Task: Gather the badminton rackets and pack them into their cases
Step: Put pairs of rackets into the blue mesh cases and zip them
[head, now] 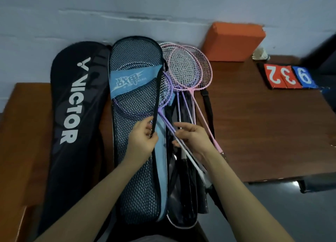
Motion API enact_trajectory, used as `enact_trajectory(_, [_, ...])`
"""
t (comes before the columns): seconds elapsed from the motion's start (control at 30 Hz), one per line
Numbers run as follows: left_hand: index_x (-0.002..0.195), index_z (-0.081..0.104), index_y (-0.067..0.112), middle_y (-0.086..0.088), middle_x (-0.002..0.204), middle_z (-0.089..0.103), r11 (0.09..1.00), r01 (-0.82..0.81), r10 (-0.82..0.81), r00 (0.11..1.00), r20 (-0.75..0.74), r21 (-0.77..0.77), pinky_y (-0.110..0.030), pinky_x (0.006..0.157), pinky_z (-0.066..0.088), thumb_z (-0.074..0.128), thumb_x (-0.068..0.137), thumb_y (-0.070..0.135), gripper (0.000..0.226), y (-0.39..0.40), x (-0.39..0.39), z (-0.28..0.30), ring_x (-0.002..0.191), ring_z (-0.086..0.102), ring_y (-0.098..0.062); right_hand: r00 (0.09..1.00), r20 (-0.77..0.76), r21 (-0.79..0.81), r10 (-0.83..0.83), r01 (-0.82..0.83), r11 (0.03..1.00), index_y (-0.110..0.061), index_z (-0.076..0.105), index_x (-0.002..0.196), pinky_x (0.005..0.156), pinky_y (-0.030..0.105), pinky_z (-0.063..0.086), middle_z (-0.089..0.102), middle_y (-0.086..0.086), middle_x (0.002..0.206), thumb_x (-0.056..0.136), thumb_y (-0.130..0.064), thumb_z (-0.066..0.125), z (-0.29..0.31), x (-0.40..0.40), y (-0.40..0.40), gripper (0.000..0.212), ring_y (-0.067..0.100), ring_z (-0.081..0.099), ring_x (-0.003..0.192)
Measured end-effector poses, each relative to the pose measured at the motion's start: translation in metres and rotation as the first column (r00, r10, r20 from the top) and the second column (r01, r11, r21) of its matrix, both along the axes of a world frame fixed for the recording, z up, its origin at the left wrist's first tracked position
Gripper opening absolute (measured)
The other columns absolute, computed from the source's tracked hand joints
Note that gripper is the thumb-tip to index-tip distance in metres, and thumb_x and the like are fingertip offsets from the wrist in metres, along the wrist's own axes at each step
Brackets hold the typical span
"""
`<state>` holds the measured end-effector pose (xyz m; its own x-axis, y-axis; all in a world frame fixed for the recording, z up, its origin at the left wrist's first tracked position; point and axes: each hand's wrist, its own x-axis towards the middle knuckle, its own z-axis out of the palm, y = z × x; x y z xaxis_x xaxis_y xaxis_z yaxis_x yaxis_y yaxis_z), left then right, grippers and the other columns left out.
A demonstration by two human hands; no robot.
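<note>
— Reading off the black case (72,118) first: it says "VICTOR" in white letters, with a small white logo above the word. It lies flat on the bench (263,132), zipped, contents hidden.

— And the mesh case (134,132)?

— Just right of the black case, touching it. Black netting with a light blue panel that carries two Chinese characters I can't read from here. Through the netting shows the head of a purple racket (163,96), its shaft sticking out of the open edge.

— What are the hands doing?

— The left hand (143,141) pinches the black zipper trim of the mesh case, lifting that edge. The right hand (192,138) has its fingers curled round the pale shafts beside the opening, grasping them.

— Other rackets?

— Pink rackets (190,67) lie fanned just right of the mesh case, heads toward the wall, on top of a dark case (181,205) with pink piping that lies open under them.

— Anything else with writing?

— Well right of the mesh case, a score flipper (289,76) shows "2", "3" on red cards and "9" on blue. An orange block (234,40) leans by the wall, with a shuttlecock (260,54) beside it.
</note>
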<state>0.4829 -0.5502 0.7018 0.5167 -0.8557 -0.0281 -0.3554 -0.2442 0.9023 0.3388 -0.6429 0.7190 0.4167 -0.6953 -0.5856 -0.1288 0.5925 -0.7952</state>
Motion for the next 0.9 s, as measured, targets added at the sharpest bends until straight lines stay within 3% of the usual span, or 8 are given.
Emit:
enact_trajectory(0.1, [0.127,0.052,0.012,-0.012,0.103,0.06,1.0,-0.026,0.024,0.992,-0.126,-0.017,-0.034,0.084,0.053,0.062,0.083,0.003,0.047,-0.006,0.003,0.007,0.091,0.061,-0.021,0.998,-0.009,-0.021,-0.065,0.065,0.998,0.005,0.063,0.109,0.056,0.029,0.057,0.066,0.015,0.073,0.083,0.011,0.056,-0.006,0.01,0.003,0.028,0.022,0.06,0.047])
enact_trajectory(0.23, [0.127,0.053,0.009,-0.009,0.108,0.061,0.998,-0.041,0.023,0.95,-0.312,-0.052,-0.018,0.08,0.051,0.062,0.083,-0.003,0.047,-0.022,0.003,0.026,0.087,0.062,-0.013,0.994,0.057,-0.014,-0.088,0.089,0.996,0.003,0.063,0.109,0.058,0.025,0.056,0.068,0.015,0.081,0.086,0.008,0.055,-0.006,0.019,0.007,0.025,0.019,0.062,0.053])
enact_trajectory(0.37, [0.127,0.053,0.009,-0.008,0.115,0.06,0.995,-0.064,0.035,0.942,-0.332,-0.076,-0.015,0.082,0.051,0.062,0.083,-0.003,0.046,-0.022,0.001,0.026,0.09,0.061,-0.005,0.969,0.211,0.125,-0.126,0.101,0.987,0.006,0.061,0.112,0.079,0.034,0.058,0.067,0.02,0.094,0.088,0.006,0.052,0.0,0.009,0.006,0.026,0.027,0.066,0.072])
enact_trajectory(0.43, [0.128,0.052,0.008,-0.008,0.118,0.06,0.997,-0.056,0.034,0.944,-0.328,-0.06,-0.016,0.083,0.051,0.062,0.083,-0.002,0.048,-0.017,-0.003,0.021,0.089,0.062,-0.006,0.961,0.237,0.163,-0.145,0.107,0.981,0.008,0.06,0.112,0.082,0.036,0.056,0.066,0.024,0.098,0.088,0.006,0.051,0.002,0.004,0.004,0.026,0.031,0.065,0.078])
enact_trajectory(0.57, [0.125,0.055,0.004,-0.005,0.108,0.063,0.995,-0.054,0.017,0.925,-0.379,-0.088,-0.014,0.076,0.052,0.063,0.081,-0.005,0.046,-0.012,-0.002,0.025,0.074,0.064,0.0,0.989,0.12,-0.002,-0.088,0.089,0.996,0.007,0.058,0.113,0.073,0.026,0.057,0.066,0.02,0.09,0.078,0.018,0.054,-0.005,0.013,-0.001,0.037,0.024,0.067,0.069])
enact_trajectory(0.7, [0.123,0.057,0.006,-0.001,0.101,0.066,0.993,-0.061,0.015,0.913,-0.408,-0.1,-0.016,0.074,0.052,0.063,0.081,-0.006,0.044,-0.009,0.002,0.036,0.075,0.066,-0.003,0.99,0.095,-0.122,-0.106,0.117,0.986,0.0,0.062,0.107,0.078,0.03,0.055,0.064,0.021,0.096,0.075,0.018,0.056,-0.013,0.041,-0.017,0.037,0.022,0.066,0.071])
enact_trajectory(0.83, [0.121,0.059,0.012,-0.001,0.106,0.067,0.983,-0.164,0.111,0.883,-0.455,-0.08,-0.016,0.07,0.051,0.064,0.082,-0.001,0.041,-0.007,0.009,0.038,0.08,0.065,-0.002,0.991,-0.091,-0.37,0.102,-0.129,0.92,0.0,0.059,0.119,0.076,0.012,0.049,0.063,0.01,0.111,0.086,0.007,0.053,-0.018,0.06,-0.026,0.033,0.016,0.06,0.096])
enact_trajectory(0.9, [0.122,0.058,0.012,-0.003,0.107,0.065,0.984,-0.171,0.126,0.883,-0.453,-0.059,-0.018,0.076,0.053,0.064,0.082,0.0,0.041,-0.008,0.013,0.034,0.084,0.065,-0.003,0.956,-0.203,-0.428,0.214,-0.283,0.858,-0.003,0.057,0.123,0.085,0.017,0.05,0.06,0.006,0.117,0.091,0.003,0.05,-0.024,0.055,-0.027,0.033,0.016,0.06,0.102])
